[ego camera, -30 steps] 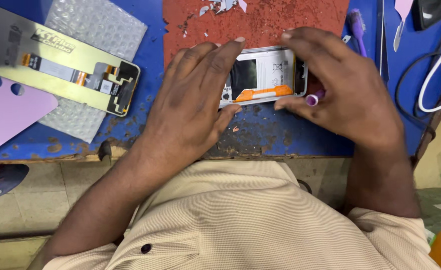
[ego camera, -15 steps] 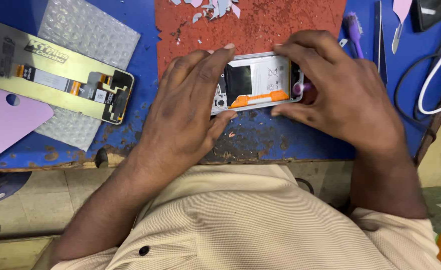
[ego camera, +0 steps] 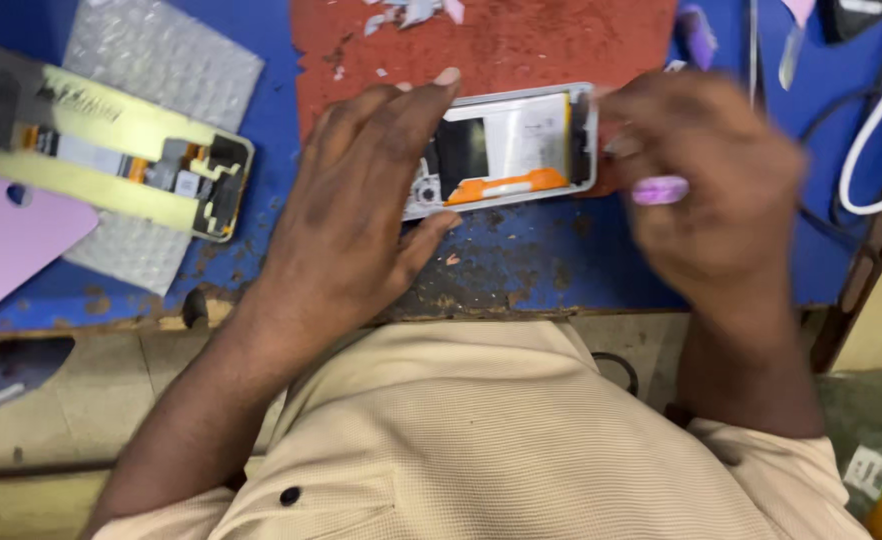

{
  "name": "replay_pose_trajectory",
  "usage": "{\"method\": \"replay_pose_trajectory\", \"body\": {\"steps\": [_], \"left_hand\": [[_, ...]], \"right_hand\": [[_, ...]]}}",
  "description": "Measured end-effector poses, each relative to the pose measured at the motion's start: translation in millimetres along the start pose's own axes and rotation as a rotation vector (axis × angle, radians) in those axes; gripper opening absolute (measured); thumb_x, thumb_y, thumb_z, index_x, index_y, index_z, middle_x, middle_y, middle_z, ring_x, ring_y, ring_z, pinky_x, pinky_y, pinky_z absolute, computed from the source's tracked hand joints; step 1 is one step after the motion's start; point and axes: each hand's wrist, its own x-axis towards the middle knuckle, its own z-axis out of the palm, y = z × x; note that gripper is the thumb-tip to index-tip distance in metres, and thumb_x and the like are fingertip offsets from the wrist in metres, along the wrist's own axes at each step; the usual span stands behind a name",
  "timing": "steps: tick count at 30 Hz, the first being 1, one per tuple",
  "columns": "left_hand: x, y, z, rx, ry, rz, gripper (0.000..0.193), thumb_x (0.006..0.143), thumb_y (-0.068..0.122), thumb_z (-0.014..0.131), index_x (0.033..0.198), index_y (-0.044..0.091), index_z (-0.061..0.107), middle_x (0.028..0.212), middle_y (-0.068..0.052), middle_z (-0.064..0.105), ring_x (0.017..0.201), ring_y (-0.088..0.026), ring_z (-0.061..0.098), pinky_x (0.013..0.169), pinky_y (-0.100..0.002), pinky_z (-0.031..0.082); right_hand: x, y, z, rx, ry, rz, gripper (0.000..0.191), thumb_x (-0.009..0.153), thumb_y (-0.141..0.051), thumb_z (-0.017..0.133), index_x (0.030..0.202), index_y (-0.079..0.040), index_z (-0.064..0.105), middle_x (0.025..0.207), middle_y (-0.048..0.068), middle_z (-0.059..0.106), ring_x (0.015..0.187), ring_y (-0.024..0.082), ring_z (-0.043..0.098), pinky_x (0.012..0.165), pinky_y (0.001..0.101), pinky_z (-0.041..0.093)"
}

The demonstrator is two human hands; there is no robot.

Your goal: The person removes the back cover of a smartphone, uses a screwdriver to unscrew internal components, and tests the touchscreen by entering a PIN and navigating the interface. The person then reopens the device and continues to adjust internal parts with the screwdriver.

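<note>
An opened phone [ego camera: 511,150] with its back off lies flat on the red mat [ego camera: 521,45]; a white plate and an orange strip show inside. My left hand [ego camera: 361,210] lies over the phone's left end, fingers spread, pinning it down. My right hand [ego camera: 711,190] is blurred at the phone's right end and is closed around a small pink tool [ego camera: 659,189].
A second opened phone frame [ego camera: 121,160] lies on bubble wrap [ego camera: 161,70] at the left, with a pink back cover [ego camera: 11,245] below it. White cable [ego camera: 876,120], tweezers [ego camera: 789,50] and a purple tool [ego camera: 699,35] sit at the right. The blue bench edge [ego camera: 521,305] runs near my body.
My right hand has pulled a little to the right off the phone's end, with the pink tool now showing. My left hand stays on the phone.
</note>
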Motion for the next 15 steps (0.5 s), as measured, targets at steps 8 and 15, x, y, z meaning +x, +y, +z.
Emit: {"method": "replay_pose_trajectory", "body": {"steps": [8,15], "left_hand": [[-13.5,5.6,-7.4,-0.012,0.132,0.043,0.061,0.098,0.003,0.079,0.149,0.010,0.047,0.155,-0.013,0.049,0.139,-0.031,0.051,0.119,-0.047,0.041],[-35.1,-1.3,-7.1,0.065,0.125,0.003,0.082,0.085,0.012,0.087,0.151,0.005,0.038,0.155,-0.019,0.042,0.145,-0.040,0.041,0.123,-0.056,0.032]], "right_hand": [[-53.1,44.7,-17.2,0.759,0.286,0.382,0.013,0.119,-0.003,0.063,0.131,0.001,0.060,0.116,0.013,0.065,0.092,0.021,0.064,0.082,0.0305,0.056],[-50.5,16.8,5.5,0.913,0.350,0.338,0.027,0.114,-0.014,0.052,0.131,0.007,0.052,0.112,0.019,0.067,0.102,0.027,0.073,0.090,0.0353,0.066]]}}
